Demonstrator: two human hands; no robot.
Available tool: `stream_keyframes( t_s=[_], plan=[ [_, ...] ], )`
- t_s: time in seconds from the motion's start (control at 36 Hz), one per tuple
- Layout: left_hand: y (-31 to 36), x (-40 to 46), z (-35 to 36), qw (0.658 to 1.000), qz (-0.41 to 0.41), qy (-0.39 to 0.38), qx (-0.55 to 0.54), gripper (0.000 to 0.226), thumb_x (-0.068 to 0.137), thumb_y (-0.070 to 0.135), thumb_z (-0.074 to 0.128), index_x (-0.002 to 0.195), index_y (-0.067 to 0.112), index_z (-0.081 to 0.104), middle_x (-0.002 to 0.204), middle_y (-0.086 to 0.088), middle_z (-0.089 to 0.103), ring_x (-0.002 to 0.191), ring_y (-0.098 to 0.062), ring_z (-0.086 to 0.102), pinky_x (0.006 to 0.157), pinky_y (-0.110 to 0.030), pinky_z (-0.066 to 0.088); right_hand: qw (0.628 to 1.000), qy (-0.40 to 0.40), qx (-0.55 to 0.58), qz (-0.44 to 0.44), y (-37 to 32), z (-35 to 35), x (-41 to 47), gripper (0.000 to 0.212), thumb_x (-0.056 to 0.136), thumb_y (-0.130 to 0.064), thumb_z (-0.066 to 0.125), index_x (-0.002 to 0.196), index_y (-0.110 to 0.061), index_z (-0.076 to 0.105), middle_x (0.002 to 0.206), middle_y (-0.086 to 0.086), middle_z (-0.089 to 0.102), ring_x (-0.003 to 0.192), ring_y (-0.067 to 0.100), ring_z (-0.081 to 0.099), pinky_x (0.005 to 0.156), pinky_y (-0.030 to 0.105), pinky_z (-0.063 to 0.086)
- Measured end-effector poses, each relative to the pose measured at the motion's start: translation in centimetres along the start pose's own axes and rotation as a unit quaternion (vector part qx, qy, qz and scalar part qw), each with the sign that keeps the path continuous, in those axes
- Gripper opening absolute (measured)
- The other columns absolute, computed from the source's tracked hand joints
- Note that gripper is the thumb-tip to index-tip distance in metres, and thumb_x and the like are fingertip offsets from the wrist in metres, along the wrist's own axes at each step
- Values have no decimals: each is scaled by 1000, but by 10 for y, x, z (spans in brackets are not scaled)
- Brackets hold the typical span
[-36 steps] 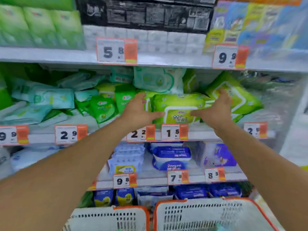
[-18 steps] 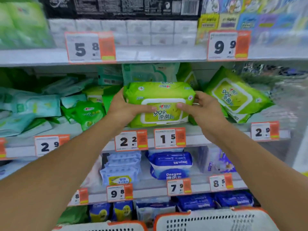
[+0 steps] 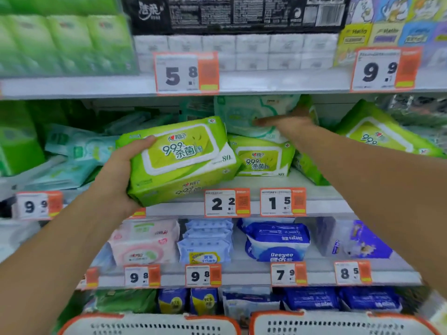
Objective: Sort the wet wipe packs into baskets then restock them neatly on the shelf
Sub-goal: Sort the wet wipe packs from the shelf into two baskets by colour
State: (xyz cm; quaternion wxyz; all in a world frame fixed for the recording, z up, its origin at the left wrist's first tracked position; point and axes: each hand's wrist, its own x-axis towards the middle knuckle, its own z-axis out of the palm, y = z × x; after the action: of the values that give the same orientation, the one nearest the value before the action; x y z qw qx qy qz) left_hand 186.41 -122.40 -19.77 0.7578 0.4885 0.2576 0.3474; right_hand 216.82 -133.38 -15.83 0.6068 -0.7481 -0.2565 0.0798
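My left hand (image 3: 116, 175) grips a lime-green wet wipe pack (image 3: 179, 160) by its left end, tilted, just in front of the middle shelf (image 3: 321, 206). My right hand (image 3: 290, 126) reaches deeper into that shelf. Its thumb lies across the front of a pale green-and-white pack (image 3: 242, 112) and its fingers go round the pack's right edge; the hand is blurred. That pale pack rests on a second lime-green pack (image 3: 263, 160). A third lime-green pack (image 3: 377, 131) leans at the right. Two white baskets with orange rims, one on the left (image 3: 150, 326) and one on the right (image 3: 338, 323), sit at the bottom edge.
Jumbled teal and green wipe packs (image 3: 79, 151) fill the left of the middle shelf. Pink, light blue and dark blue packs (image 3: 278, 240) stand on the shelf below. Tissue boxes line the top shelf. Orange-and-white price tags (image 3: 227, 203) run along each shelf edge.
Both hands held the lime-green pack before. Now my left hand alone holds it, lower and to the left. My right hand has let go and moved up onto the pale pack behind.
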Motion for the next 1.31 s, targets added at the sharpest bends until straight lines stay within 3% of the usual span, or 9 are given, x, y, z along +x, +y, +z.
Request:
stream_keyframes(
  t_s=[0.11, 0.25, 0.42, 0.56, 0.72, 0.83, 1.06, 1.17, 1.31],
  plan=[
    [-6, -7, -23, 999, -13, 13, -36, 26, 88, 41, 65, 104, 26, 78, 102, -2, 78, 80, -27, 77, 60, -53, 60, 997, 49, 53, -17, -1, 7, -22, 60, 45, -39, 98, 89, -18, 63, 89, -6, 68, 71, 4, 64, 55, 19, 52],
    [-15, -25, -36, 996, -2, 4, -89, 27, 90, 45, 61, 92, 28, 81, 108, -1, 77, 86, -26, 76, 66, -57, 60, 963, 70, 259, -3, 13, -5, -57, 63, 48, -20, 95, 104, -12, 68, 93, 2, 78, 83, 21, 76, 76, 43, 63],
    [-32, -65, -43, 993, 16, -3, -114, 35, 96, 42, 54, 81, 28, 83, 104, -1, 78, 83, -24, 77, 60, -50, 62, 906, -157, 380, 97, 50, -53, -147, 44, 81, -12, 66, 125, -9, 65, 118, 12, 72, 104, 28, 72, 86, 47, 59],
    [-61, -108, -63, 996, 10, 17, -86, 43, 100, 33, 48, 76, 26, 83, 96, -3, 79, 78, -23, 77, 59, -51, 61, 895, -196, 371, 154, 96, -77, -207, 52, 77, -10, 62, 128, -6, 62, 118, 13, 72, 84, 22, 76, 56, 28, 60],
    [-116, -147, -107, 992, -56, 82, -79, 40, 101, 24, 47, 83, 22, 82, 98, -7, 78, 79, -26, 76, 60, -52, 61, 914, -217, 294, 178, 151, -97, -253, 89, 46, -15, 97, 128, -6, 63, 123, 21, 68, 107, 39, 69, 78, 50, 61],
    [-152, -161, -114, 988, -117, 91, -53, 45, 101, 22, 47, 75, 22, 83, 89, -5, 79, 74, -21, 76, 57, -45, 62, 920, -202, 278, 186, 184, -99, -278, 55, 67, 3, 77, 121, -6, 66, 118, 20, 71, 105, 39, 70, 85, 54, 58],
    [-206, -165, -128, 974, -197, 113, -8, 23, 93, 28, 60, 88, 20, 81, 97, -8, 78, 76, -27, 76, 67, -59, 57, 905, -219, 224, 288, 240, -120, -283, 87, 47, -20, 98, 127, -9, 66, 126, 17, 68, 114, 36, 67, 97, 55, 53],
    [-220, -161, -127, 972, -213, 103, -1, 35, 81, 33, 67, 114, 18, 70, 108, -11, 76, 82, -29, 76, 67, -55, 61, 882, -226, 190, 369, 264, -144, -273, 65, 53, -25, 94, 114, -11, 75, 122, 14, 70, 112, 29, 68, 102, 45, 50],
    [-230, -161, -121, 967, -241, 77, -1, 29, 87, 32, 63, 111, 19, 68, 99, -11, 78, 79, -32, 76, 59, -50, 61, 880, -152, -225, 389, 298, -156, -260, 109, 49, -44, 97, 141, -10, 49, 134, 9, 59, 120, 31, 59, 96, 42, 52]
  ],
)
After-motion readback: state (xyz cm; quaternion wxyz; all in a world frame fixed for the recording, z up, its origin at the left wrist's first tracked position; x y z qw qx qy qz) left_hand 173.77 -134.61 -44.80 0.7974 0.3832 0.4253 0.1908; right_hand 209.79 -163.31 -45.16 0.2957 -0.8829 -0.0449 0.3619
